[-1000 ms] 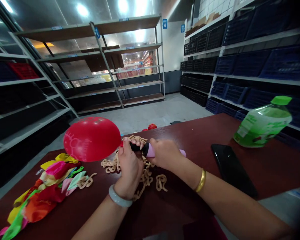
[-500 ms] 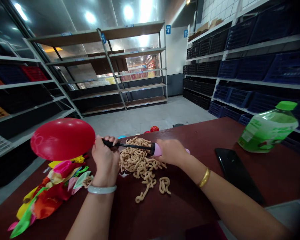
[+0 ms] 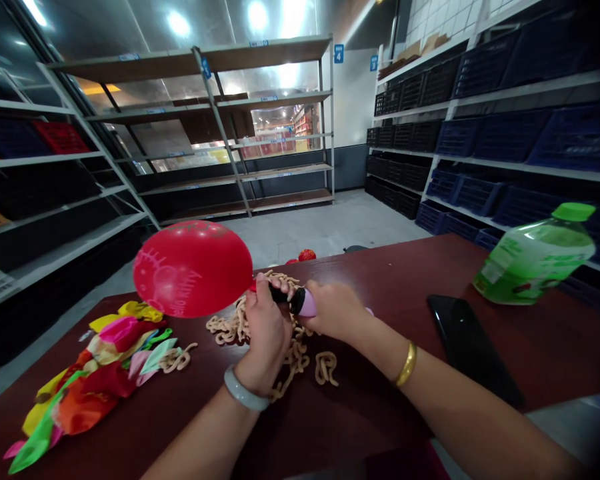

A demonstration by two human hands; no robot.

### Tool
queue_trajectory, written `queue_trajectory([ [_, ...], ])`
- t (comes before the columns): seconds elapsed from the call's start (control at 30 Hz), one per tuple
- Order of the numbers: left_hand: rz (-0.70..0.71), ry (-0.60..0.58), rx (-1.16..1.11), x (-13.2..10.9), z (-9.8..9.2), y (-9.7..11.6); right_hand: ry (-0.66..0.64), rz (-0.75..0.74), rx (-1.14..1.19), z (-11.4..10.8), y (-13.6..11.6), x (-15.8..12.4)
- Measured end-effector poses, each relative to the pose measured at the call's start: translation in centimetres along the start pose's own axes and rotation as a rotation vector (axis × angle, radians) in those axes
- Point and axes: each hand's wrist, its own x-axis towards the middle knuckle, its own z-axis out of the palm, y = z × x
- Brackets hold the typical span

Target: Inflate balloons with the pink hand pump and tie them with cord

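A red inflated balloon (image 3: 193, 269) with pale printing sits on the nozzle end of a hand pump (image 3: 296, 301), which is black with a lilac handle. My left hand (image 3: 270, 327) is closed around the black nozzle end, at the balloon's neck. My right hand (image 3: 337, 310) grips the lilac handle; the two hands are close together and the pump rod between them is hidden. Under and behind my hands lies a pile of beige cords (image 3: 230, 328). Uninflated balloons (image 3: 97, 373) of several colours are heaped on the table at the left.
On the brown table (image 3: 380, 413), a black phone (image 3: 473, 347) lies right of my right arm. A green-capped bottle (image 3: 535, 257) stands beyond it. Shelves (image 3: 275, 100) rise behind, with dark crates (image 3: 500, 140) at the right. Round red things (image 3: 307, 255) show past the table's far edge.
My left hand has moved right toward my right hand, pushing the pump together. The balloon has moved right with it and looks a little fuller. Beige cords beside the heaped balloons are now more exposed.
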Motion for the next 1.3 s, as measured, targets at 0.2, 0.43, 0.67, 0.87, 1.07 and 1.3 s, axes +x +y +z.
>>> queue_trajectory([
  [0.2, 0.059, 0.023, 0.024, 1.2, -0.1, 1.6, 0.038, -0.011, 0.067, 0.3, 0.1, 0.2],
  [0.43, 0.208, 0.154, 0.047, 5.7, -3.6, 7.0, 0.000, -0.032, 0.004, 0.1, 1.8, 0.9],
  [0.67, 0.209, 0.175, 0.015, 5.7, -3.9, 6.1, -0.027, -0.024, -0.058, 0.0, 2.8, 1.0],
  [0.87, 0.086, 0.101, -0.020, 2.6, -1.7, 1.7, 0.006, -0.036, -0.021, 0.6, 1.6, 0.7],
  [1.07, 0.017, 0.052, 0.001, 0.5, -0.8, -0.7, 0.015, -0.032, 0.056, 0.9, 0.6, 0.4],
  [1.3, 0.024, 0.039, -0.019, 1.0, -0.9, 0.3, 0.061, -0.041, 0.099, 1.2, 0.5, 0.4],
])
